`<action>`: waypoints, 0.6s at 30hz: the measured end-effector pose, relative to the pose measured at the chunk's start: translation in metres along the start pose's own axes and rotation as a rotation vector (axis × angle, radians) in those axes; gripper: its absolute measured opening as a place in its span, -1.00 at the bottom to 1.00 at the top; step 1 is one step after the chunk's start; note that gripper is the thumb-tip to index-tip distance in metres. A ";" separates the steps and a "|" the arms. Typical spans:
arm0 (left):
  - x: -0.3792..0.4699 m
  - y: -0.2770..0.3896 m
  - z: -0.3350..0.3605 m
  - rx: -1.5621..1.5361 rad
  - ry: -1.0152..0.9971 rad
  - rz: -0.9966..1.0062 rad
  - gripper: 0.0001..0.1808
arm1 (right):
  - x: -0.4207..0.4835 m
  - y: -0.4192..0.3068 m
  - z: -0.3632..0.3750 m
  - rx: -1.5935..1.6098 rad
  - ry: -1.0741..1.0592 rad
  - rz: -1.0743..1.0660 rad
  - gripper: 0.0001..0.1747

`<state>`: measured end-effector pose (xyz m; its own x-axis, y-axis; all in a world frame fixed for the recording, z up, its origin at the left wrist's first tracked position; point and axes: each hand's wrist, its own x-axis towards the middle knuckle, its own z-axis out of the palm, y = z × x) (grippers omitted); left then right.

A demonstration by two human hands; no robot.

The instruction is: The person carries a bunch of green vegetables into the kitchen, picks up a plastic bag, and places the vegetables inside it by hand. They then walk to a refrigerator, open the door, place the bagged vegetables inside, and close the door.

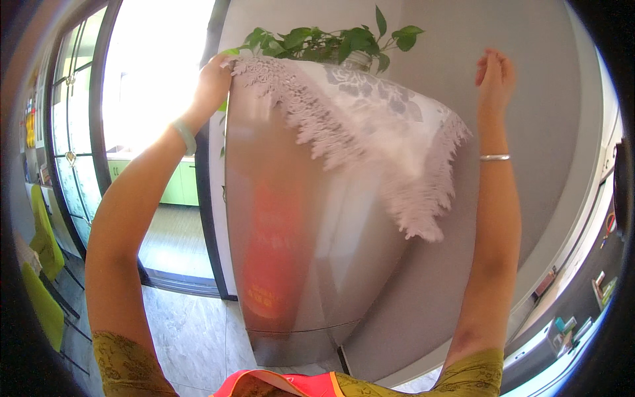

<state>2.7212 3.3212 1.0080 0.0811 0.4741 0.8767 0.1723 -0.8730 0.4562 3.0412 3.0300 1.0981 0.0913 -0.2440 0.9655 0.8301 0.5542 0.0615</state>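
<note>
A white cloth with a grey floral pattern and a lace border (342, 114) lies over the top of a tall, glossy refrigerator-like cabinet (297, 223), its pointed corner hanging down the front, partly blurred. At the cabinet's top left corner, my left hand (216, 82) grips the lace edge. My right hand (496, 74) is raised to the right of the cloth, apart from it, with its fingers bent together and nothing visible in them. Behind the cloth, a leafy green plant (317, 42) stands in a clear glass jar (356, 60) on the cabinet top.
A dark-framed doorway (211, 198) at the left opens on green kitchen cupboards (181, 183). Green chairs (47, 238) stand at the far left. A grey wall (446, 59) runs behind and to the right. A low unit (536, 347) holding small items is at the lower right.
</note>
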 end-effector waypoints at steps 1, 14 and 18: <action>-0.009 0.002 -0.002 -0.086 0.077 0.015 -0.65 | -0.012 0.003 -0.003 -0.101 -0.026 0.089 -0.78; -0.297 0.100 -0.060 -0.188 -0.147 0.491 -0.52 | -0.231 -0.181 0.042 0.322 -0.761 -0.001 -0.82; -0.346 0.147 -0.080 -0.889 0.150 0.614 -0.68 | -0.252 -0.278 0.022 0.904 -0.763 0.192 -0.29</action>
<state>2.6402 3.0192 0.7837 -0.2199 -0.0371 0.9748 -0.6326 -0.7553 -0.1714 2.7757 2.9545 0.8434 -0.4320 0.2698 0.8605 0.1237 0.9629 -0.2398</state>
